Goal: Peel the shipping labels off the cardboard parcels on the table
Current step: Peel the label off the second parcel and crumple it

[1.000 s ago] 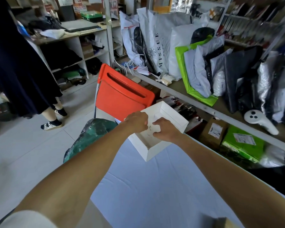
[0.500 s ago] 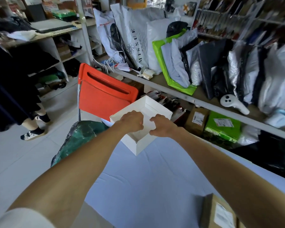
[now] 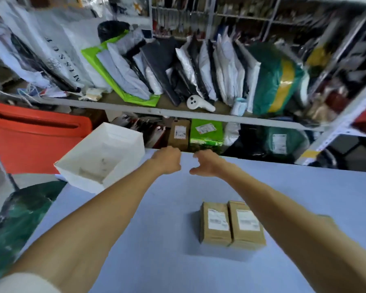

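Two brown cardboard parcels lie side by side on the pale blue table (image 3: 156, 240), the left parcel (image 3: 215, 226) and the right parcel (image 3: 246, 225), each with a white shipping label on top. My left hand (image 3: 167, 160) hovers near the table's far edge, curled into a loose fist with nothing in it. My right hand (image 3: 205, 162) is beside it, fingers slightly apart and empty. Both hands are well beyond the parcels. A white open box (image 3: 114, 163) stands at the table's far left corner, left of my left hand.
An orange chair back (image 3: 36, 136) stands behind the white box. A dark green bag (image 3: 19, 218) sits left of the table. Shelving (image 3: 178, 114) beyond the table holds many mailer bags, a white controller (image 3: 200, 104) and labelled parcels below.
Both hands have left the white box and moved right along the far table edge. The view has swung right, bringing the two cardboard parcels into sight.
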